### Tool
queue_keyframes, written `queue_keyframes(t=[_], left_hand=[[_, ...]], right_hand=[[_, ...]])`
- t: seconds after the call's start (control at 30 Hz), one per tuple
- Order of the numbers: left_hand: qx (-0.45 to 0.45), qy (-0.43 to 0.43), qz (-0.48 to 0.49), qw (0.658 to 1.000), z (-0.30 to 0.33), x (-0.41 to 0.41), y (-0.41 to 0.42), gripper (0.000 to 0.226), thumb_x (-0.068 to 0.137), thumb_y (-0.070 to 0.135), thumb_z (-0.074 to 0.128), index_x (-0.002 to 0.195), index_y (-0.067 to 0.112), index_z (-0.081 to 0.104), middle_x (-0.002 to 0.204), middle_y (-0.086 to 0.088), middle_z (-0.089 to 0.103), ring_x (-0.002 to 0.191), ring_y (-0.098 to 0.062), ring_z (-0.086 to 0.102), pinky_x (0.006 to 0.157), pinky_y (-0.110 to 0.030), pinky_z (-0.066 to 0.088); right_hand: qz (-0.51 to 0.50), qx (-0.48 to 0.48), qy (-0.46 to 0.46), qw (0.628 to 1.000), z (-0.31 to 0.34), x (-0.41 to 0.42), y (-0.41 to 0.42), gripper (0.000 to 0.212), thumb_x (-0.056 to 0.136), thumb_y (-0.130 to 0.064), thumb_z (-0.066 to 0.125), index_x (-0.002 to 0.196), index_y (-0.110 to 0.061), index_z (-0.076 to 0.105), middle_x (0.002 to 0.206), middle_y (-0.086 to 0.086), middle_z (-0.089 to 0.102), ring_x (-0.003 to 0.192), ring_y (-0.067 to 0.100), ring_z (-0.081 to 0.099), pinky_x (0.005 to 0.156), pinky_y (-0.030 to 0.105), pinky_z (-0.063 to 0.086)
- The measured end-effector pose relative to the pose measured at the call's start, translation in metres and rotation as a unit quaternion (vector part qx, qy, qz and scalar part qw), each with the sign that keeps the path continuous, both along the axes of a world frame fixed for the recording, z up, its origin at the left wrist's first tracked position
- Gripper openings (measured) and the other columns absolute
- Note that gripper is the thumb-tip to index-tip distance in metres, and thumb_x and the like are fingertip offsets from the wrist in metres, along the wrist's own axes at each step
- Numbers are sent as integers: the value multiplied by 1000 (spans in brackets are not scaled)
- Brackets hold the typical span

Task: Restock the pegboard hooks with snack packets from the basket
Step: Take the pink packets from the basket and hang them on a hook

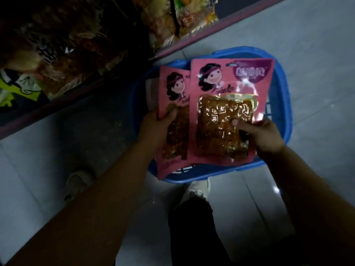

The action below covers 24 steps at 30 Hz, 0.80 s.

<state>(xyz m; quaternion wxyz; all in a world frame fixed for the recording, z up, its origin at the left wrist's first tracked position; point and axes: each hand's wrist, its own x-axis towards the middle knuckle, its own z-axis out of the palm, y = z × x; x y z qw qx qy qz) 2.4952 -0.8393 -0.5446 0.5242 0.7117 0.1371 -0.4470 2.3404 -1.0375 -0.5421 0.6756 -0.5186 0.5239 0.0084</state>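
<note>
Two pink snack packets with a cartoon girl and a clear window of brown snack hover over a blue plastic basket [282, 104] on the floor. My left hand [153, 129] grips the left packet [173, 120] at its left edge, thumb on the front. My right hand [261, 134] pinches the right packet [228, 104] near its lower right, thumb pressed on the window. The right packet overlaps the left one. The pegboard hooks are not in view.
A dark shelf unit [80, 104] runs diagonally along the left and top, with bagged snacks [172, 20] on its lower shelf. Grey floor tiles [317, 54] surround the basket. My two white shoes [196, 191] and a dark trouser leg stand just behind the basket.
</note>
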Motion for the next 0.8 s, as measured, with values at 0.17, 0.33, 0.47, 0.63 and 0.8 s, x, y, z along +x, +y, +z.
queue_keyframes(t=[0.17, 0.33, 0.47, 0.63, 0.8], left_hand=[[-51, 38, 133, 989, 82, 5, 29, 12, 89, 17, 60, 100, 19, 65, 72, 10, 72, 65, -6, 70, 58, -24, 57], [-24, -7, 175, 984, 219, 18, 89, 9, 85, 24, 65, 92, 27, 70, 87, 9, 75, 84, -10, 71, 83, -37, 54], [-68, -99, 216, 969, 342, 31, 142, 6, 75, 36, 73, 78, 41, 75, 86, 12, 75, 87, -8, 71, 84, -37, 53], [-172, -169, 314, 918, 478, 49, 215, 33, 62, 40, 81, 91, 25, 77, 99, 0, 75, 99, -22, 69, 76, -35, 57], [-196, -294, 358, 865, 582, 75, 294, 23, 71, 36, 72, 91, 27, 77, 96, 3, 75, 92, -15, 71, 67, -28, 57]], right_hand=[[-16, 69, -50, 996, 96, -10, 28, 34, 71, -8, 74, 104, -7, 71, 100, 15, 74, 85, 29, 72, 69, 38, 58], [0, 102, -52, 993, 231, 13, 74, 31, 69, -22, 73, 97, -8, 74, 94, 13, 75, 83, 25, 73, 66, 31, 58], [51, 55, -69, 995, 340, 50, 114, 40, 63, -37, 75, 91, -8, 76, 89, 13, 76, 80, 25, 73, 64, 29, 57], [136, 34, -160, 977, 466, 108, 164, 45, 56, -41, 82, 87, -10, 76, 83, 12, 76, 72, 26, 73, 62, 35, 56], [187, -23, -320, 929, 577, 170, 224, 6, 63, -21, 75, 67, -16, 74, 62, 1, 71, 55, 11, 66, 53, 24, 54]])
